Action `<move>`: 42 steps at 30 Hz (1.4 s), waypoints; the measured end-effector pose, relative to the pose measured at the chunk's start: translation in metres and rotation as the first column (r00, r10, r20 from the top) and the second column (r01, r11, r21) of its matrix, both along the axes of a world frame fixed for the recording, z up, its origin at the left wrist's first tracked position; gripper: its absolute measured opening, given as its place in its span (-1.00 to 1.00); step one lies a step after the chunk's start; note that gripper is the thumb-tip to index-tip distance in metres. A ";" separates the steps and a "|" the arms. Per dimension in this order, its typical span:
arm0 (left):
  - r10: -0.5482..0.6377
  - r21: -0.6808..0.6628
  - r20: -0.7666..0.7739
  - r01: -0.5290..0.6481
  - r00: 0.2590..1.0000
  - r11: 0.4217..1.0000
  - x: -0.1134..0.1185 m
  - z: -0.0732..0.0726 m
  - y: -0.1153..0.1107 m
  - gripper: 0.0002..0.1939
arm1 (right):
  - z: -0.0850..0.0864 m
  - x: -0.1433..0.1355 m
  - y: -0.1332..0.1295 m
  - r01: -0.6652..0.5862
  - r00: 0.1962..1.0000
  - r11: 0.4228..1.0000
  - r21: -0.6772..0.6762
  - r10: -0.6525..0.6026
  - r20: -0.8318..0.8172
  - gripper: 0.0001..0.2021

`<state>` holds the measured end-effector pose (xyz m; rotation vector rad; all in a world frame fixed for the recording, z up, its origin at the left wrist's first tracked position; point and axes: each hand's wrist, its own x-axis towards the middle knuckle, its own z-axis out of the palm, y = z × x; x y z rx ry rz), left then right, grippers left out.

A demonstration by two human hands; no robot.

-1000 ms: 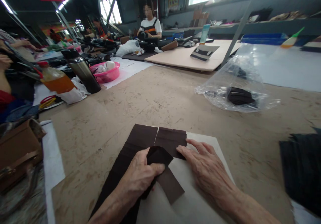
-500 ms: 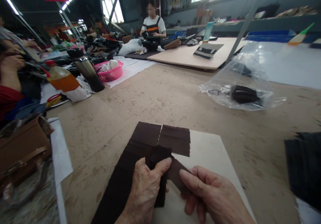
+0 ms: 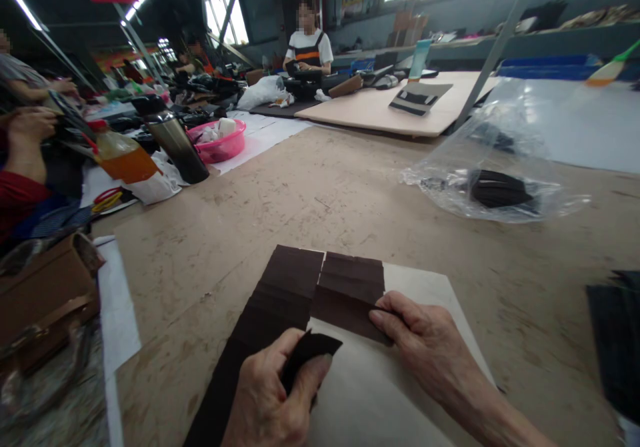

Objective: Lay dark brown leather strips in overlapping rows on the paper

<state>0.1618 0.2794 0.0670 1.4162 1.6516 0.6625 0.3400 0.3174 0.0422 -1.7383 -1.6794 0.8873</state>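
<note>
My left hand (image 3: 280, 390) is closed around a small stack of dark strips (image 3: 310, 355), which bends between thumb and fingers. Farther right, my right hand (image 3: 420, 333) pinches the right end of one dark brown strip (image 3: 345, 310). That strip lies against the lower edge of other brown strips (image 3: 355, 270) on a pale board (image 3: 415, 277). Overlapping dark strips (image 3: 270, 307) run down the board's left side, partly hidden by my left hand. Whether the strips are leather or fabric, I cannot tell.
A clear plastic bag (image 3: 440, 197) with black pieces lies right of the board. Dark sheets (image 3: 617, 347) are stacked at the right edge. At left are a brown bag (image 3: 50, 300), a bottle (image 3: 123, 157), a flask (image 3: 175, 140) and a pink basin (image 3: 225, 143). A co-worker (image 3: 307, 47) sits beyond.
My right hand has drawn one strip off the stack and moved it up and right, onto the board below the upper strips. My left hand has moved down and left with the stack.
</note>
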 end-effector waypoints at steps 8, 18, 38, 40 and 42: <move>-0.211 0.073 -0.214 0.231 0.954 0.970 0.016 -0.008 0.007 -0.88 | -0.010 0.004 0.016 -0.014 0.998 0.997 -0.081 0.019 0.059 -0.81; -0.319 -0.045 -0.369 0.326 0.873 0.944 0.024 -0.009 0.018 -0.40 | -0.008 0.003 0.019 -0.017 0.994 0.993 -0.113 0.029 0.102 -0.81; -0.358 -0.068 -0.472 0.372 0.805 0.926 0.021 -0.024 0.019 -0.37 | -0.007 0.001 0.020 0.009 0.973 0.986 -0.166 0.030 0.229 -0.85; -0.354 -0.066 -0.466 0.367 0.811 0.928 0.021 -0.024 0.018 -0.36 | -0.008 0.002 0.020 -0.004 0.976 0.987 -0.163 0.039 0.216 -0.85; -0.353 -0.073 -0.470 0.362 0.809 0.929 0.022 -0.023 0.017 -0.36 | -0.009 0.001 0.020 -0.003 0.976 0.987 -0.160 0.038 0.214 -0.85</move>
